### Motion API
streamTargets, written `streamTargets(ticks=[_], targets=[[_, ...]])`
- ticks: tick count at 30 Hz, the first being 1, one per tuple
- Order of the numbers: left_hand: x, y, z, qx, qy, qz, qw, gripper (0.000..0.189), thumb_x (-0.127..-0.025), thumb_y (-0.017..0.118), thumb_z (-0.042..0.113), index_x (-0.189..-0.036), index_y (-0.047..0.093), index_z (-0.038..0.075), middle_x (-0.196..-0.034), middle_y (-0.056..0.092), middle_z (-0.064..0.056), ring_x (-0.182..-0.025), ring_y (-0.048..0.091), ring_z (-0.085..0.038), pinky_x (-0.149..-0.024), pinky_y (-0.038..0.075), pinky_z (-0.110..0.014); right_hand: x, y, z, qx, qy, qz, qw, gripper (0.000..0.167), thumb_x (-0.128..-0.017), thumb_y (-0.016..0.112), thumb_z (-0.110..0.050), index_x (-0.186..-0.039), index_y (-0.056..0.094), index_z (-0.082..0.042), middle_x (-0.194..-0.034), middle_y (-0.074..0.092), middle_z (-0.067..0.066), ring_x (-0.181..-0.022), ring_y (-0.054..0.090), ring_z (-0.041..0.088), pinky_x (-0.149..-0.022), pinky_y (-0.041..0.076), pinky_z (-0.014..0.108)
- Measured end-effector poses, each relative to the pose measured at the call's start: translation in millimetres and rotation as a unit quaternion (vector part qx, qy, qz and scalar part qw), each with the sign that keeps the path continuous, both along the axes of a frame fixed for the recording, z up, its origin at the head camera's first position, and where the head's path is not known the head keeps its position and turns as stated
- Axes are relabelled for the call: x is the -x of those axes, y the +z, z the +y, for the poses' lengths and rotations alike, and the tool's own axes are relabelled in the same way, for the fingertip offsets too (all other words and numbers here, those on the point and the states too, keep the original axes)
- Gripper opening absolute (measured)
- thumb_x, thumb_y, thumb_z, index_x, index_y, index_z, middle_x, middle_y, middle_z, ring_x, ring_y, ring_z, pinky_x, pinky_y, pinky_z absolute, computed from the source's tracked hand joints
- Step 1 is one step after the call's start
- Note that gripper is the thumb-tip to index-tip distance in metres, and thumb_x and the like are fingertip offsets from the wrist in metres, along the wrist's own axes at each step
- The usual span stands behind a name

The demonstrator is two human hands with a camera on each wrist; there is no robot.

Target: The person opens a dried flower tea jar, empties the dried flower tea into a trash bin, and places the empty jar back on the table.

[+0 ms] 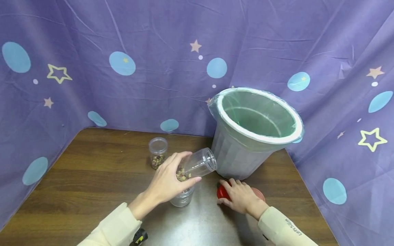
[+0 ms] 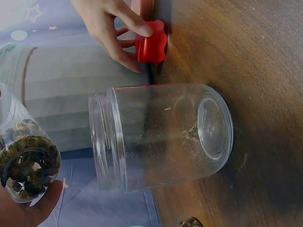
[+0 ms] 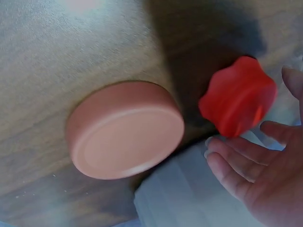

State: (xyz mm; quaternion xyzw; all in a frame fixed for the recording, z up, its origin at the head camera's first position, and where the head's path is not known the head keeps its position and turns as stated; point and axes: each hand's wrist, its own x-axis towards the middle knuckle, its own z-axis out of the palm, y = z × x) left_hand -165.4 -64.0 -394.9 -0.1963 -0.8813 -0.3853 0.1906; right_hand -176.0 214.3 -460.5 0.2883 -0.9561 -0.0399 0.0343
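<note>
The left hand (image 1: pixel 166 179) is holding the tilted jar (image 1: pixel 197 164), its fingers and thumb curling round the sides, and the mouth is pointing toward the bin (image 1: pixel 234 160). Dried buds (image 2: pixel 31 165) are sitting toward the base of this jar, near the palm. Just below, the upright jar (image 2: pixel 161 137) is standing on the table (image 1: pixel 101 171) with its threaded mouth uncovered, and a few scraps are lying at its bottom. Beyond the left hand, the far jar (image 1: pixel 158 155) is standing upright and holding more buds in its lower part. The right hand (image 1: pixel 241 196) is reaching low over the table, its fingers spreading wide and loosely about the red lid (image 3: pixel 239 97); how firmly they are touching it, one cannot tell. The red lid is lying in front of the bin's foot, and the pink lid (image 3: pixel 128 132) is resting near it, partly hiding behind the right hand in the head view. A clear liner (image 1: pixel 212 107) is draping over the bin's rim, and a purple curtain (image 1: pixel 172 68) is hanging behind everything.
</note>
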Motion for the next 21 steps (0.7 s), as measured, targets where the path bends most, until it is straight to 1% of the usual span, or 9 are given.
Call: streamTargets(ticks=[5,9,14,17,21], targets=[[1.1,0.7,-0.1,0.0,0.002,-0.011,0.9999,0.075,-0.072,0.082,0.05,-0.135,0.054,0.02,-0.12,0.066,0.001,-0.106,0.064,-0.017,-0.09,0.054,-0.04,0.4,12.3,-2.5,0.009,0.0,0.011,0.9999,0.053,-0.09,0.065,-0.048,-0.128,0.057,-0.013,-0.105,0.064,0.008,-0.09,0.064,0.027,-0.075,0.055,0.043],[2.7,2.0,-1.2,0.0,0.002,-0.012,0.9999,0.075,-0.072,0.082,0.05,-0.135,0.054,0.019,-0.12,0.066,-0.001,-0.105,0.064,-0.017,-0.089,0.053,-0.04,-0.3,19.7,-6.0,0.02,0.017,0.034,0.9991,0.049,-0.09,0.066,-0.047,-0.124,0.06,-0.013,-0.104,0.066,0.006,-0.09,0.064,0.025,-0.073,0.056,0.041],[4.7,3.2,-2.2,0.004,0.005,-0.007,1.0,0.075,-0.073,0.081,0.051,-0.134,0.054,0.019,-0.117,0.067,0.0,-0.102,0.064,-0.016,-0.087,0.053,-0.038,-4.2,24.2,-8.9,-0.001,0.045,0.057,0.9974,0.048,-0.087,0.069,-0.044,-0.122,0.06,-0.013,-0.1,0.065,0.005,-0.088,0.063,0.024,-0.071,0.055,0.04],[5.1,3.5,-2.2,0.004,0.004,-0.009,0.9999,0.075,-0.073,0.081,0.051,-0.135,0.054,0.019,-0.118,0.066,0.001,-0.103,0.064,-0.016,-0.088,0.053,-0.039,-6.5,25.8,-9.6,-0.017,0.055,0.066,0.9962,0.048,-0.085,0.071,-0.045,-0.121,0.06,-0.014,-0.098,0.064,0.005,-0.086,0.062,0.023,-0.07,0.054,0.038],[4.8,4.4,-2.1,0.003,0.002,-0.015,0.9999,0.075,-0.073,0.081,0.051,-0.135,0.053,0.019,-0.12,0.066,0.001,-0.106,0.064,-0.018,-0.09,0.053,-0.041,-7.4,28.6,-10.0,-0.021,0.061,0.085,0.9943,0.049,-0.084,0.07,-0.048,-0.119,0.062,-0.015,-0.098,0.065,0.004,-0.085,0.062,0.022,-0.07,0.054,0.036]])
